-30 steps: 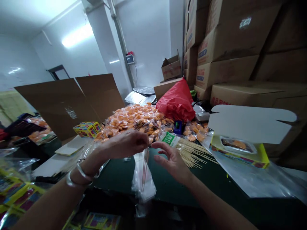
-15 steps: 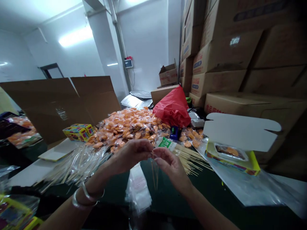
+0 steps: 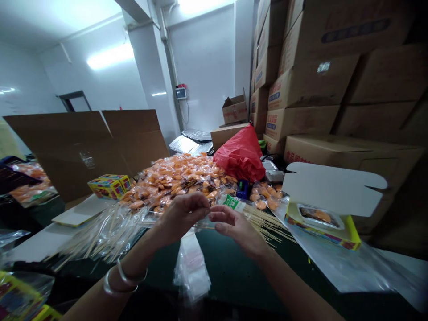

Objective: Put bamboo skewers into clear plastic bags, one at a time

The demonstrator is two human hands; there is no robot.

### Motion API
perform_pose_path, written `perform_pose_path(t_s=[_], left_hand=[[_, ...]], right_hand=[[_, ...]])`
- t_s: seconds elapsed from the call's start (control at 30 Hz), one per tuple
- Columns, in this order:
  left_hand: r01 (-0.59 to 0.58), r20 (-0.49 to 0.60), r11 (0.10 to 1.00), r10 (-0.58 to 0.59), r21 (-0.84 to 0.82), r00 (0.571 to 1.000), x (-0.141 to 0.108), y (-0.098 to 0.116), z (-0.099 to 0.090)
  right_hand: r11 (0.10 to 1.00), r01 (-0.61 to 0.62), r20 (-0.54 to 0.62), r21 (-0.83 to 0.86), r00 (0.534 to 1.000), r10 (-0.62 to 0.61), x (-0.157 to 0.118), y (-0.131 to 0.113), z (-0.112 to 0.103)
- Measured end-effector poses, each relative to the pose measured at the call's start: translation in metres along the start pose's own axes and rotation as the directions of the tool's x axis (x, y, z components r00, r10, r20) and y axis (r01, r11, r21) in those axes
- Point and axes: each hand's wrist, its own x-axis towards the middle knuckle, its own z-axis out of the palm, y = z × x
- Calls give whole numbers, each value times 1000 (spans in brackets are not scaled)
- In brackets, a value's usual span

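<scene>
My left hand (image 3: 183,213) has its fingers curled and pressed together above the middle of the table. My right hand (image 3: 237,227) meets it at the fingertips, fingers bent and thumb below them. Whatever the fingers pinch is too thin or hidden to make out. A faint strip of clear plastic (image 3: 204,225) shows just under them. Below lies a stack of small clear bags (image 3: 192,267). To the left are thin wooden skewers in clear sleeves (image 3: 107,227); to the right, loose skewers (image 3: 265,223) stick out of a green-and-white packet (image 3: 233,202).
A heap of wrapped orange items (image 3: 180,176) lies behind my hands, with a red bag (image 3: 239,156) beside it. An open yellow box (image 3: 349,229) holds a clear-lidded tray (image 3: 321,217). Yellow boxes (image 3: 109,185) stand at left. Cartons (image 3: 307,84) are stacked at right.
The two skewers that hung down between my fingertips no longer show there. My hands are still close together, and the view has tilted slightly upward.
</scene>
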Motion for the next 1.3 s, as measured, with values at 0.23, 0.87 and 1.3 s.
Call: perform_pose_path(t_s=[0.23, 0.87, 1.3], left_hand=[[-37, -46, 984, 29, -175, 999, 1, 7, 8], [-127, -141, 975, 154, 181, 978, -7, 1, 18], [-305, 88, 538, 390, 786, 916, -36, 5, 29]], right_hand=[[983, 185, -125, -3, 975, -183, -2, -3, 10], [967, 199, -266, -161, 934, -236, -9, -10, 20], [744, 335, -56, -579, 893, -446, -30, -13, 23]])
